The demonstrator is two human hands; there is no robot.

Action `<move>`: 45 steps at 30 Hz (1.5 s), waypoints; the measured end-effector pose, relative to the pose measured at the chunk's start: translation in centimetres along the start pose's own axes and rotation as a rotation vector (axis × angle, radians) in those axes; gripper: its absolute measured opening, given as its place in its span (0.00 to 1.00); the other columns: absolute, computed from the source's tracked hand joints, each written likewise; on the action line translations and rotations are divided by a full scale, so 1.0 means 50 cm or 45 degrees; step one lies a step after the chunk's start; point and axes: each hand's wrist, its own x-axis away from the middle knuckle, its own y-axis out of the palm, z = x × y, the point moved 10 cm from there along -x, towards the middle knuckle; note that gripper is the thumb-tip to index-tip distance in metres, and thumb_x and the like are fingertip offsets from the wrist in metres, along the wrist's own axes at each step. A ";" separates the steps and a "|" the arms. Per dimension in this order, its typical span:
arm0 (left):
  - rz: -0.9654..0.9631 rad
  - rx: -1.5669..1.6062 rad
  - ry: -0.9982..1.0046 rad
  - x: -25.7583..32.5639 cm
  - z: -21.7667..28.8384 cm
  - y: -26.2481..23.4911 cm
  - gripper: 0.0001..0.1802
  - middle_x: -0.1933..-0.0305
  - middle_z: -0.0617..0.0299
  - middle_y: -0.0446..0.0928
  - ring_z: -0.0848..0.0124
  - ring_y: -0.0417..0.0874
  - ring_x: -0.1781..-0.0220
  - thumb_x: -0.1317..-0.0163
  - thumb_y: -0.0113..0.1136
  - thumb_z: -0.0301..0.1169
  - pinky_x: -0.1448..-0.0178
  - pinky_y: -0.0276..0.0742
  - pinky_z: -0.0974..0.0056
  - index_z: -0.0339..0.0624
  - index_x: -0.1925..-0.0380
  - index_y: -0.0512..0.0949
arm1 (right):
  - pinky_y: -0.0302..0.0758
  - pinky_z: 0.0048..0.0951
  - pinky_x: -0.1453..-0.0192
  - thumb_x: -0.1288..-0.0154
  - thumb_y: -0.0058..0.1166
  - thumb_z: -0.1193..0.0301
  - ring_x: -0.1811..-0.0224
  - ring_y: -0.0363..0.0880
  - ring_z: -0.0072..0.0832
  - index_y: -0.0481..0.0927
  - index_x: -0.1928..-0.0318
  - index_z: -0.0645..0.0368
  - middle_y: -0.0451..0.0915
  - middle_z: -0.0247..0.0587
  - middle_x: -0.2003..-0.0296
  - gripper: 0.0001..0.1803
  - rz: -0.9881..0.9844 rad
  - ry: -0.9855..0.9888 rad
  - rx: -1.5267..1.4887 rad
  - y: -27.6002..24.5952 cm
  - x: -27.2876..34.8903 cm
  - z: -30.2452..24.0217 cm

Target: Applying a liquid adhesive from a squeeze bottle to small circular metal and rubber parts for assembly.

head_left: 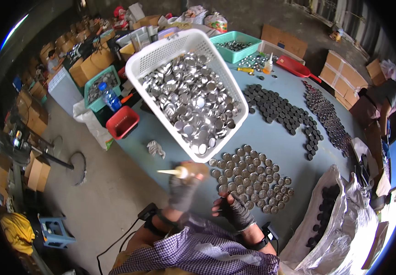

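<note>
Roughly early: left hand (pixel 183 185) grip closed on glue bottle (pixel 179 173) just below white basket (pixel 186 89); right hand (pixel 235 208) fingers on laid-out metal caps (pixel 249 176) by basket, grasp unclear; basket mostly full

Blue-grey table (pixel 271 137) under white basket (pixel 161 55), silver caps (pixel 248 176), dark caps (pixel 276 107), red scoop (pixel 294 68).

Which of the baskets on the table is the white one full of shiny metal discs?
The big white basket in the middle, heaped with silver discs. The green basket behind it is smaller and holds far fewer pieces.
</note>
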 end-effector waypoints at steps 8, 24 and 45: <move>0.333 -0.285 0.355 -0.243 -0.105 -0.240 0.32 0.47 0.59 0.75 0.68 0.75 0.49 0.44 0.72 0.34 0.43 0.75 0.61 0.37 0.42 0.70 | 0.81 0.34 0.54 0.33 0.60 0.59 0.57 0.82 0.29 0.70 0.42 0.61 0.79 0.40 0.59 0.26 -0.097 0.105 0.021 0.007 0.011 0.033; 0.481 -1.234 0.592 -0.227 -0.128 -0.208 0.30 0.55 0.52 0.72 0.59 0.74 0.55 0.34 0.60 0.40 0.47 0.74 0.59 0.40 0.36 0.64 | 0.83 0.36 0.59 0.31 0.57 0.63 0.62 0.84 0.33 0.78 0.50 0.60 0.83 0.42 0.63 0.16 -0.110 -0.121 0.088 -0.002 0.047 -0.009; -0.613 -0.509 0.461 0.118 -0.037 0.240 0.25 0.41 0.53 0.72 0.64 0.75 0.43 0.35 0.60 0.31 0.38 0.71 0.59 0.33 0.41 0.69 | 0.81 0.32 0.49 0.28 0.53 0.59 0.53 0.81 0.30 0.70 0.40 0.62 0.80 0.41 0.57 0.25 0.014 -0.307 0.243 -0.064 0.138 -0.050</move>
